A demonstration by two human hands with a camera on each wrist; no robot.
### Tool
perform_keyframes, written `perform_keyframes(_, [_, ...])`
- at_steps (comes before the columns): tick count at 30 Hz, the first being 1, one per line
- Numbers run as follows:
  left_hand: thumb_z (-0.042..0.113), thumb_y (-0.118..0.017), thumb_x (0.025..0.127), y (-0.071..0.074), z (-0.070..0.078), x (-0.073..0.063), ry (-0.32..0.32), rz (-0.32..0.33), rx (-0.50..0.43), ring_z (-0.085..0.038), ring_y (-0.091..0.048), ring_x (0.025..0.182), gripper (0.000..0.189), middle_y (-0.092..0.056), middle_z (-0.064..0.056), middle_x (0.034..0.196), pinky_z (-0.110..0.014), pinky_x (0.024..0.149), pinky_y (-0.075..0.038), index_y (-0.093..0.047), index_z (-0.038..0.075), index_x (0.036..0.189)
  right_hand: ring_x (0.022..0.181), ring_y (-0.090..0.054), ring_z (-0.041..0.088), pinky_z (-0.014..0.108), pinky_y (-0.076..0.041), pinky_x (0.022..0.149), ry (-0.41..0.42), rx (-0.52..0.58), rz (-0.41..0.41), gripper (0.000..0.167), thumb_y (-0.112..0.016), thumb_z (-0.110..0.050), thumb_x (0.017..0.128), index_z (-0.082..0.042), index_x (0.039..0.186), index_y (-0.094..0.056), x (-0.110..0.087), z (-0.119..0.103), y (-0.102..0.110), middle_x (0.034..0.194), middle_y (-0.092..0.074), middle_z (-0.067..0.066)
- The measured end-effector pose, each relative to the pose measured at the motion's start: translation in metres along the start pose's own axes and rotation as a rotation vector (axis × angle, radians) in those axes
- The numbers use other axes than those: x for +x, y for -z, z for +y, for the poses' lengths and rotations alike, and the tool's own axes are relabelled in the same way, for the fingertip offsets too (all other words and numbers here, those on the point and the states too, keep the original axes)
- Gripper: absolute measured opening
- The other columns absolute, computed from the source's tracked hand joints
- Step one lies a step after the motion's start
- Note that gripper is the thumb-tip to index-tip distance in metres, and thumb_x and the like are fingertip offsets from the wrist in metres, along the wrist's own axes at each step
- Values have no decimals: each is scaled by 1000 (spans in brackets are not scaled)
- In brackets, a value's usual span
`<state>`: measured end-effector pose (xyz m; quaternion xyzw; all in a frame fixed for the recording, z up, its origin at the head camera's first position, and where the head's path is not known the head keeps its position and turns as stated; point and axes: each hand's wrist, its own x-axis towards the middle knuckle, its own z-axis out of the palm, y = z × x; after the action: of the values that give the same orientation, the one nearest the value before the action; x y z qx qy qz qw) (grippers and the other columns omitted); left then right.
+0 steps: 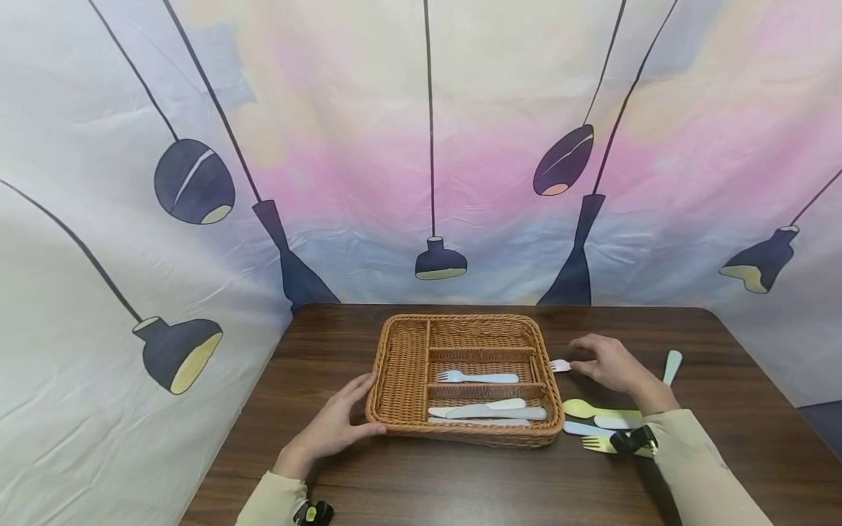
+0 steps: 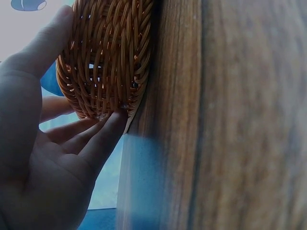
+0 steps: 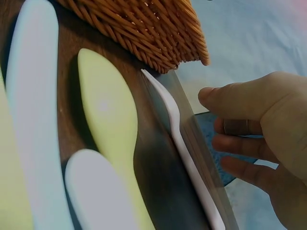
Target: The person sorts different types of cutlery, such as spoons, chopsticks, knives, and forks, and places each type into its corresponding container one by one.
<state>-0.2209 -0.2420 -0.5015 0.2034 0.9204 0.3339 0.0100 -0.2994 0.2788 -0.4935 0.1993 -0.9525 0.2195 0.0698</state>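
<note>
A brown wicker cutlery basket (image 1: 399,372) with several compartments stands on the table. My left hand (image 1: 338,418) rests against its left front corner, thumb at the front rim and the other fingers along the left side. In the left wrist view those fingers are spread, with their tips touching the weave (image 2: 103,57). Right of the basket lies a pale pink fork (image 3: 184,153), its tines toward the basket wall. My right hand (image 1: 615,365) is over the fork's handle side in the head view; the right wrist view shows its fingers loosely bent and apart from the fork.
Inside the basket, a pale blue fork (image 1: 487,378) lies in the middle compartment and several pale knives (image 1: 490,410) in the front one. Under my right forearm are a yellow spoon (image 1: 582,409), a yellow fork (image 1: 595,443) and other pale utensils. A mint handle (image 1: 672,365) lies farther right.
</note>
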Motion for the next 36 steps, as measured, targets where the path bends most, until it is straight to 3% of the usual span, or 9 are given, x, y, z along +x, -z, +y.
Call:
perform_keyframes(24, [60,-73,76,1,1,0,-4,10,8,-35,-37,140,100,-36,-11,155,-54,109,-37,-34,10,152,104,-63,38,52,-54,82,11,8,13,33,-76,-22,85,-5,113,-69,-3,9,-4,110,-67,14])
perform_keyframes(36, [58,-75,76,1,3,0,-7,9,-13,-34,-36,140,98,-37,-11,154,-55,110,-36,-36,10,152,96,-69,31,47,-56,80,-22,65,-45,34,-75,-20,86,-3,114,-67,-4,12,-7,114,-65,17])
